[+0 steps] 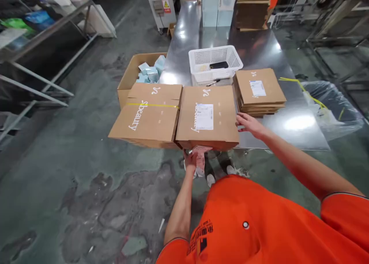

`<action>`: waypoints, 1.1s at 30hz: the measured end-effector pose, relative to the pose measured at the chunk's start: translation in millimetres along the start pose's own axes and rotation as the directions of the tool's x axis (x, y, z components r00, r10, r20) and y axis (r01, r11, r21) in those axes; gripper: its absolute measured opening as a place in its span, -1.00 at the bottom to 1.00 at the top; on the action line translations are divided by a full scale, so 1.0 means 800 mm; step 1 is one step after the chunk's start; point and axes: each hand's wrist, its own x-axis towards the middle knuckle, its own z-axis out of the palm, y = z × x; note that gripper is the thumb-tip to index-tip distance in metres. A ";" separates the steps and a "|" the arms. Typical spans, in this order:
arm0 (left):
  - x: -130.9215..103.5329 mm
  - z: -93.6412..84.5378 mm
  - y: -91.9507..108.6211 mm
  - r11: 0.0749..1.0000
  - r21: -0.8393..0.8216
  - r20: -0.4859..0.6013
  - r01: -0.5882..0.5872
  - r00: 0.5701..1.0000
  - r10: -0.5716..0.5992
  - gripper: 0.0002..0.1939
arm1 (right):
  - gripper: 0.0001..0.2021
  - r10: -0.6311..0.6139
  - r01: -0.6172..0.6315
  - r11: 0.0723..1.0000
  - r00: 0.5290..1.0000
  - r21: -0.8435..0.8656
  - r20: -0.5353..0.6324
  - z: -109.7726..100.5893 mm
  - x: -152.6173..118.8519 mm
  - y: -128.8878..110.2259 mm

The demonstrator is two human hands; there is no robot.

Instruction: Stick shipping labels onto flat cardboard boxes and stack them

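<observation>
top: bright orange-red, loose | sleeves: short, same orange-red | cuffs: thin dark band, pale line | print: dark characters, left front | logo: dark block, near print | dot: small, round, black-and-white, right of print | shoes: whitish, far side

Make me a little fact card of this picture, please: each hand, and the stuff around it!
Left hand: at pink paper, by the middle cardboard's near edge; grip unclear
Right hand: open, fingers by its right side
Label: white, on the middle cardboard
Left cardboard: yellow strap across it
Right stack: flat brown cardboard
White basket: black thing inside
Open box: light-blue packages inside
Table: shiny metal
</observation>
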 end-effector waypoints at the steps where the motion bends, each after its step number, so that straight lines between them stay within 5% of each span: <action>1: -0.002 0.002 0.002 1.000 -0.007 0.009 -0.007 1.000 0.007 -0.85 | -0.55 0.000 0.000 0.999 1.000 -0.038 0.007 0.000 0.001 -0.003; 5: -0.035 0.019 0.006 0.999 -0.028 0.104 -0.037 0.994 0.040 -0.85 | -0.64 -0.056 0.053 0.918 0.998 -0.393 0.003 -0.018 0.009 -0.014; 9: -0.087 0.014 0.024 0.996 -0.033 0.227 -0.081 0.970 0.086 -0.81 | -0.62 -0.191 0.084 0.615 0.981 -0.784 -0.044 -0.045 0.008 -0.029; 16: -0.101 -0.048 0.132 0.915 -0.045 0.125 -0.401 0.906 0.404 -0.68 | -0.55 -0.201 0.201 0.492 0.973 -0.847 0.114 -0.061 -0.004 -0.046; 19: -0.103 -0.042 0.172 0.927 -0.006 0.092 -0.375 0.923 0.374 -0.65 | -0.56 -0.235 0.267 0.520 0.958 -0.811 0.165 -0.065 -0.006 -0.045; 21: -0.118 -0.027 0.196 0.931 0.018 0.049 -0.366 0.930 0.364 -0.65 | -0.60 -0.325 0.330 0.621 0.934 -0.711 0.150 -0.076 -0.003 -0.043; 25: -0.153 0.020 0.249 0.927 0.004 0.040 -0.375 0.926 0.375 -0.66 | -0.52 -0.376 0.373 0.926 0.926 -0.060 -0.043 -0.137 0.025 -0.031; 28: -0.156 0.060 0.279 0.960 -0.088 0.060 -0.267 0.960 0.273 -0.58 | -0.36 -0.302 0.356 0.892 0.927 0.276 -0.222 -0.211 0.069 -0.004; 33: -0.146 0.110 0.280 0.935 -0.356 0.053 0.009 0.999 0.010 -0.47 | -0.27 -0.314 0.383 0.922 0.820 0.052 -0.479 -0.319 0.149 0.051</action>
